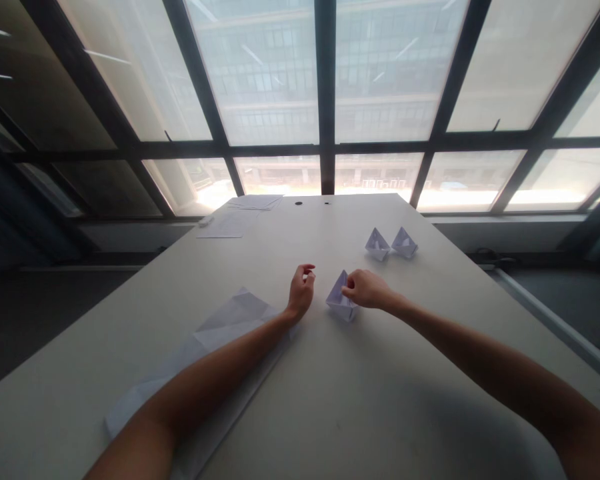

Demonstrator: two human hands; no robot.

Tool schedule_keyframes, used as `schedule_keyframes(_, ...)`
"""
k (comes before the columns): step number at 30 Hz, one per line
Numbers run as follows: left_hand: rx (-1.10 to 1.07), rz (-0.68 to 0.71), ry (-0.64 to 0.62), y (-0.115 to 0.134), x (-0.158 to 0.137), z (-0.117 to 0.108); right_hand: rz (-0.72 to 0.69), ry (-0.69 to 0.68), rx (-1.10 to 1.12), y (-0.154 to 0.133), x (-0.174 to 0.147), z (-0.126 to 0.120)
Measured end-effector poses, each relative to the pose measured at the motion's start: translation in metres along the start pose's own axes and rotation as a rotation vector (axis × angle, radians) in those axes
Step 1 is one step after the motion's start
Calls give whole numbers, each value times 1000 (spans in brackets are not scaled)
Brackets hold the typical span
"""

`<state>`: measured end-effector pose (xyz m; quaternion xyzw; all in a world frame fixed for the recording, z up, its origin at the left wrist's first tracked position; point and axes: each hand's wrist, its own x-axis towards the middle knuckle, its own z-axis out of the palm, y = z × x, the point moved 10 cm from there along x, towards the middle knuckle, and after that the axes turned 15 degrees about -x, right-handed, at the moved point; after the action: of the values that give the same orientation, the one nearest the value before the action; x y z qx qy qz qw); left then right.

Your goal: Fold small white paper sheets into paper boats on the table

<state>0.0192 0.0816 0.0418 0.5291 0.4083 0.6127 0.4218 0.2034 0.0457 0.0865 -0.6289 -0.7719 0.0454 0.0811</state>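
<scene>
A folded white paper boat (339, 304) is on or just over the table, right of the middle. My right hand (367, 289) pinches it at its right side, and the fingertips are partly hidden. To the left of this boat my left hand (301, 291) hovers with bent fingers apart, holding nothing. Beneath my left forearm lies a large creased white sheet of paper (235, 320). Two more paper boats, one (377, 245) left of the other (405, 243), stand side by side farther back on the right.
The long white table (300, 233) reaches toward tall framed windows. Flat paper sheets (250, 202) lie at its far left, with a small white object (206, 221) beside them. Two dark holes mark the far end, and a pale rail (555, 320) runs along the floor at right.
</scene>
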Motion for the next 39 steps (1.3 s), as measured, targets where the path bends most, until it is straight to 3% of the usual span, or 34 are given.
schedule_keyframes(6, -7, 6, 6, -1, 0, -1, -4, -108, -146, -5, 4, 7)
schedule_keyframes(11, -32, 0, 5, -3, 1, 1, -19, -105, -155, 7, 21, 3)
schedule_keyframes(19, 4, 9, 10, -1, 1, 0, 119, -90, -225, 43, 111, -17)
schedule_keyframes(26, -14, 5, -7, -4, -2, 2, 175, -124, -258, 59, 167, -13)
schedule_keyframes(39, -35, 5, -22, 0, -5, 6, 232, -134, -347, 60, 190, -6)
